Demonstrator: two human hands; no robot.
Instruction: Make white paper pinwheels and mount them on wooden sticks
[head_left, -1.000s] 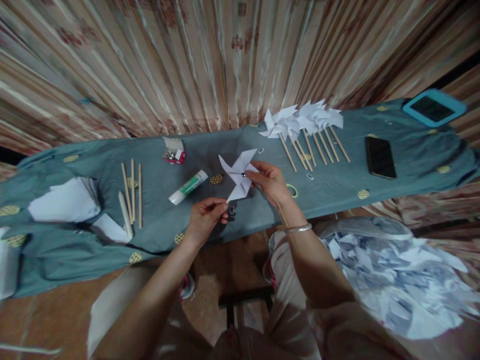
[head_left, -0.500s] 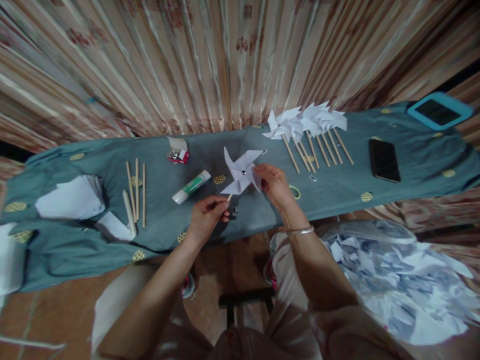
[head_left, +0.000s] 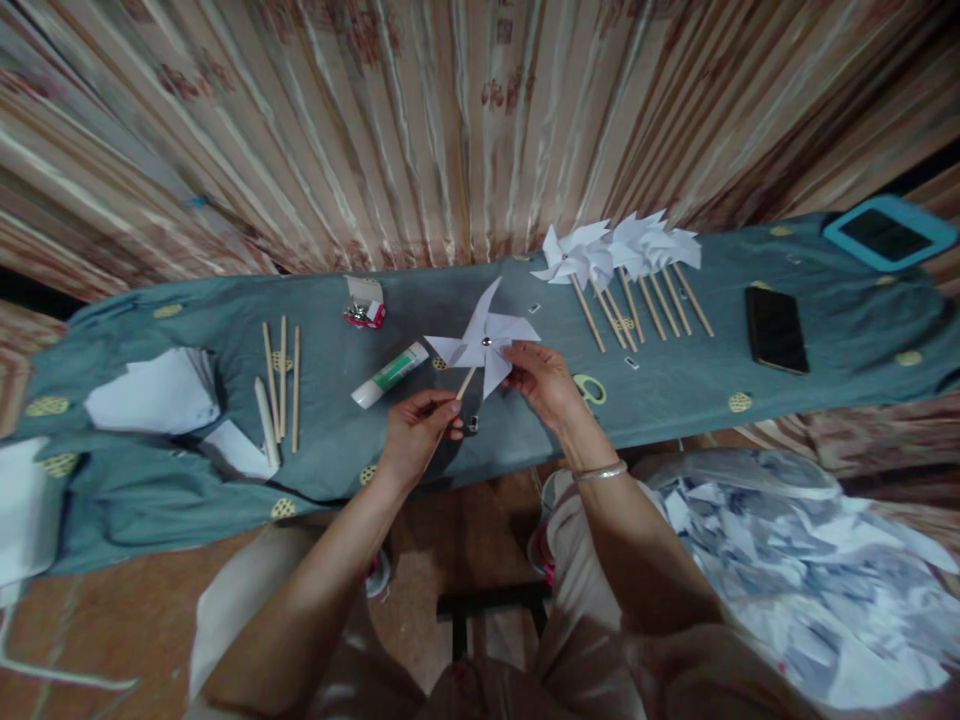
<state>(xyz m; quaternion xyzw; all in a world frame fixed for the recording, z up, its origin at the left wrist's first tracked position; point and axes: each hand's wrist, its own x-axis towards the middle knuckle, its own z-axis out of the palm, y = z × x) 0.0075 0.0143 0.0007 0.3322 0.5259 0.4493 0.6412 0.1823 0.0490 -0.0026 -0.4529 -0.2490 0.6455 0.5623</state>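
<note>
- Pinwheel [head_left: 469, 350], head view: white paper, four blades showing, round metal pin head [head_left: 487, 342] at its middle. We have it in front of us, over the bench [head_left: 675, 385], between our two grips.
- Left grip [head_left: 417, 432]: closed on the pinwheel's wooden stick [head_left: 466, 384], thumb and fingers pinching it low down. Stick tilted, running up and rightward to the paper.
- Right grip [head_left: 541, 385]: fingers touching a blade on the right side of the pinwheel; we can't tell if they pinch it or only rest against it. Silver bracelet [head_left: 600, 470] on that wrist.
- Just beyond the left grip: glue stick [head_left: 390, 374], green and white, lying slanted. Past it, small red box [head_left: 365, 308], flap up, shiny metal bits inside.
- Farther left: three thin wooden rods [head_left: 283, 390] lying apart, one thicker pale rod [head_left: 266, 425] with a pointed end next to them, bottom end at a loose white paper [head_left: 232, 448]. Left of those, white paper stack [head_left: 154, 395].
- Near the right grip: yellow-green handle loops [head_left: 594, 388], partly hidden by the hand, rest of the tool unclear.
- Far side of the bench, right of center: row of white pinwheels [head_left: 622, 250], heads overlapping, so we give no count.
- Right end: black phone [head_left: 776, 330], then blue-framed tablet [head_left: 889, 232].
- Below right: see-through bag [head_left: 780, 475] full of white paper scraps [head_left: 817, 570].
- Behind everything: striped curtain [head_left: 450, 130].
</note>
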